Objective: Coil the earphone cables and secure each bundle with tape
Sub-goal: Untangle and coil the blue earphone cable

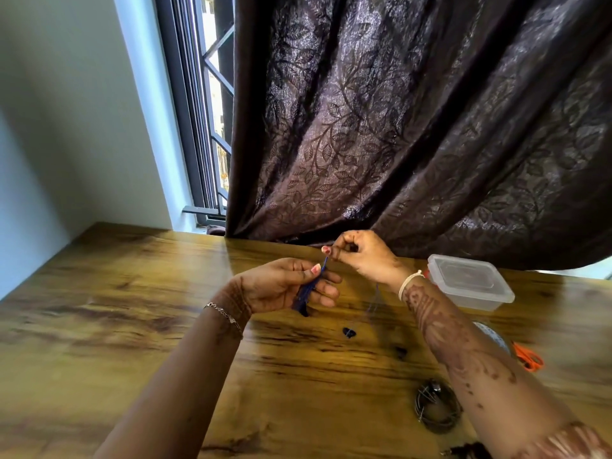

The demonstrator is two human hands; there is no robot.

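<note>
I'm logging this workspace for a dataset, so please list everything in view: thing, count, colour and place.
Blue earphone cable: one, dark blue, bunched in the left hand, a strand running up to the right hand.
Coiled cable: one, grey-black, on the table near the right forearm.
Plastic container: one, clear, lidded, far right of the table.
Scissors: one, orange handles, right side, partly hidden by the arm.
Tape roll: one, pale, mostly hidden behind the right forearm.
Small dark pieces: two, on the table below the hands; too blurred to identify.
Table: one, brown wood.
Curtain: one, dark brown, leaf pattern, behind the table.
Window: one, dark frame, left of the curtain.
Left hand: holding the bunch.
Right hand: pinching the strand.
</note>
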